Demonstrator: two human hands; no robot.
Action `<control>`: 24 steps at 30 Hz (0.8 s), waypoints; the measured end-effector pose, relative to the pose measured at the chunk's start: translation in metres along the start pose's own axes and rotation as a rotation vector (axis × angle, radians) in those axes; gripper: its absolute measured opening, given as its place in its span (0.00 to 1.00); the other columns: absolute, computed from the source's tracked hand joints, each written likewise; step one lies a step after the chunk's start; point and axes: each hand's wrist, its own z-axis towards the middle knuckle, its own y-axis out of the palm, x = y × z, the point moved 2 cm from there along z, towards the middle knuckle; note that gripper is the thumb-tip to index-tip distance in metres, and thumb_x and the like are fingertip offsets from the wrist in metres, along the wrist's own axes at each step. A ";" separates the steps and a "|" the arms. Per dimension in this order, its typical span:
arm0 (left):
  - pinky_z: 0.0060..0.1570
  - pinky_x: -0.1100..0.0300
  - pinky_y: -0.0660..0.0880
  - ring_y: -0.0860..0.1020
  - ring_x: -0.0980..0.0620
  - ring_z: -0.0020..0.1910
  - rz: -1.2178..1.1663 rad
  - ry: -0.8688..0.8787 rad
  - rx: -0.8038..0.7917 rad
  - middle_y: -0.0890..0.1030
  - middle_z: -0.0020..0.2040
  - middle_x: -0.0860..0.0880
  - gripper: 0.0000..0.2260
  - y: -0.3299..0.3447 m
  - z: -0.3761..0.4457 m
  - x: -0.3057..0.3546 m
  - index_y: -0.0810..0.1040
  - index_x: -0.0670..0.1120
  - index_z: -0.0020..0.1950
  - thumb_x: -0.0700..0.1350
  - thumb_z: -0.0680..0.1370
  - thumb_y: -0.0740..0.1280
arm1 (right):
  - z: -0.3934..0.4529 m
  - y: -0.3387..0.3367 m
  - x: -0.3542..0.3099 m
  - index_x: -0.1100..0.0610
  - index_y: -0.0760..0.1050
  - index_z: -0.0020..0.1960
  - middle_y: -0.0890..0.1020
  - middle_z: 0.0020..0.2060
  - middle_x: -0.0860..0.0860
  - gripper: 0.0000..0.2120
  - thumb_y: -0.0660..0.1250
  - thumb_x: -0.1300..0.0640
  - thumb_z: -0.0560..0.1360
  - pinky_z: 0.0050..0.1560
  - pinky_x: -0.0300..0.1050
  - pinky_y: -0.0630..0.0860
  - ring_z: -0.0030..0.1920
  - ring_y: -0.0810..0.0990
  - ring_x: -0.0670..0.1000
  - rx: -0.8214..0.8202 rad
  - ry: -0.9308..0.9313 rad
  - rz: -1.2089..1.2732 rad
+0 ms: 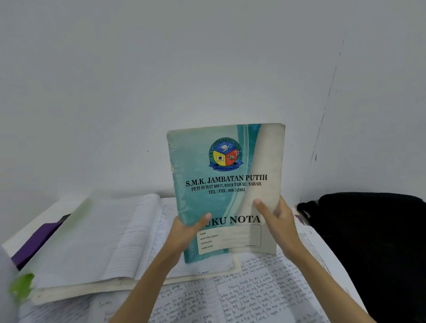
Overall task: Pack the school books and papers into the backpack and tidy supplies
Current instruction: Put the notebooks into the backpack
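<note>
We hold a worn teal note book [224, 186] upright in the middle of the scene, lifted clear of the clutter beneath it, its cover facing us so that the school crest and the printed title read plainly, which looks like a check of what it is before packing. Our left hand [188, 236] pinches the lower left edge, thumb laid across the front cover and fingers hidden behind; our right hand [278, 225] grips the lower right edge the same way, thumb pressed on the pale band of the cover. Both hands are closed on the book, neither spread. Below, an open ruled notebook [120, 240] lies to the left on the counter [28, 231], partly covered by a translucent green-tinted folder [65, 230], with a purple book [36, 241] just beside it at the far left edge. Nearer us, sheets of handwritten papers [257, 297] spread across the surface, still loose and unpacked. The black backpack [374, 241] sits at the right, touching the corner of the wall [211, 63], close enough that the book needs only a short carry rightward. We cannot tell whether its opening is unzipped. Most of the packing appears still ahead.
</note>
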 end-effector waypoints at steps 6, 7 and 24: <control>0.31 0.67 0.77 0.82 0.55 0.35 0.109 0.153 0.037 0.83 0.38 0.51 0.03 0.012 -0.008 0.029 0.78 0.48 0.44 0.44 0.74 0.71 | -0.002 -0.025 -0.019 0.53 0.75 0.59 0.83 0.51 0.48 0.13 0.68 0.53 0.75 0.52 0.47 0.79 0.51 0.81 0.48 -0.026 0.045 0.023; 0.32 0.67 0.77 0.81 0.55 0.35 0.120 0.192 0.025 0.83 0.37 0.52 0.03 0.017 -0.009 0.036 0.78 0.49 0.43 0.43 0.73 0.71 | -0.004 -0.033 -0.025 0.52 0.75 0.58 0.83 0.52 0.50 0.12 0.68 0.53 0.75 0.48 0.44 0.79 0.50 0.82 0.48 -0.020 0.036 0.027; 0.45 0.54 0.81 0.84 0.45 0.47 0.010 -0.173 -0.933 0.84 0.51 0.42 0.18 0.299 -0.038 0.057 0.77 0.41 0.59 0.43 0.71 0.71 | -0.104 -0.325 -0.059 0.62 0.74 0.63 0.83 0.54 0.59 0.29 0.73 0.59 0.62 0.48 0.54 0.81 0.51 0.83 0.59 0.244 0.284 0.251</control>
